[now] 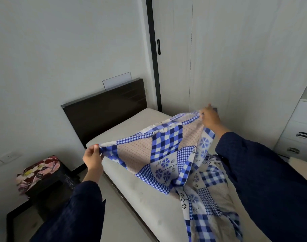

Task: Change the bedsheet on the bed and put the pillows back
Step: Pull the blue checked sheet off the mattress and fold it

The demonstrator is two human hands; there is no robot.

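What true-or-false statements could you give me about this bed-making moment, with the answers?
1. The left hand and the right hand each grip an edge of the blue checked sheet. True.
2. The sheet already covers the whole mattress. False: it is held up and bunched toward the right, and much of the mattress lies bare.
3. A floral cloth sits on a dark side table to the left of the bed. True.
4. Two pillows lean against the headboard. False: no pillow is in view there, only bare mattress below it.
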